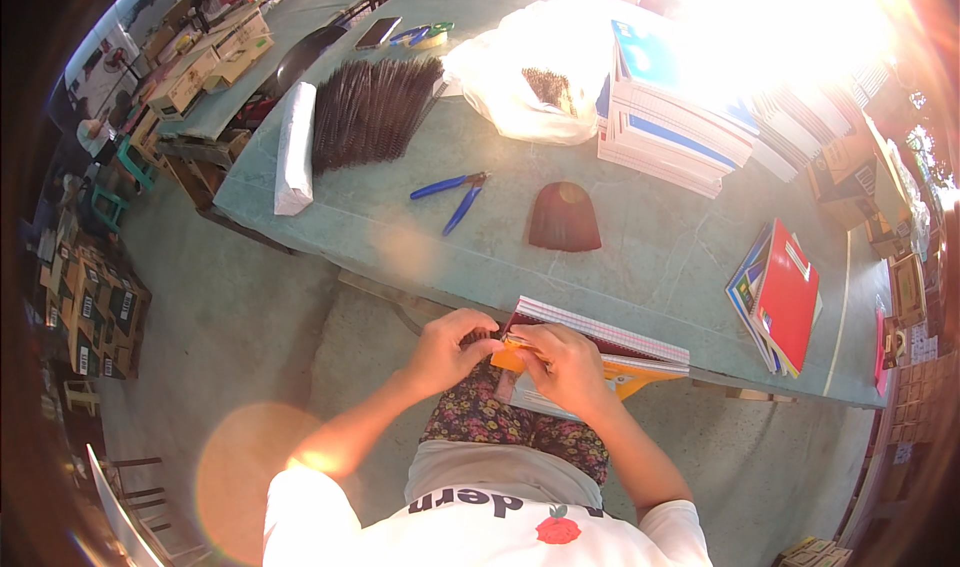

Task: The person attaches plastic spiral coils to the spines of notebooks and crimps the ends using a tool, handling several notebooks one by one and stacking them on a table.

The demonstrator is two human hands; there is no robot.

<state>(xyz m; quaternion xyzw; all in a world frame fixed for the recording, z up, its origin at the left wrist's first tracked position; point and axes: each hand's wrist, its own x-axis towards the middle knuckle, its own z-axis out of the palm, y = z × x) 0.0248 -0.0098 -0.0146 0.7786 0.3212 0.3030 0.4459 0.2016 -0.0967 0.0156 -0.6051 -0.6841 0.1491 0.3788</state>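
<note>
At the table's near edge, a notebook point(645, 346) with an orange-yellow cover and lined white pages lies partly over the edge. My right hand point(566, 365) is closed around its left corner, thumb below and fingers on top. My left hand point(450, 349) is beside that corner, thumb and fingers curled in a pinch around a thin dark coil-like piece, mostly hidden. Just beyond my hands is a dark brown, round-topped piece point(565, 219). Blue-handled cutting pliers point(462, 195) rest with handles spread, to the left of it.
Farther off lie a bundle of dark thin coils point(372, 115), a long white wrapped block point(295, 152) and a white plastic bag point(500, 82). Notebook stacks point(665, 132) stand back right. Several notebooks under a red one point(786, 299) lie at right. Cartons point(90, 307) are on the left floor.
</note>
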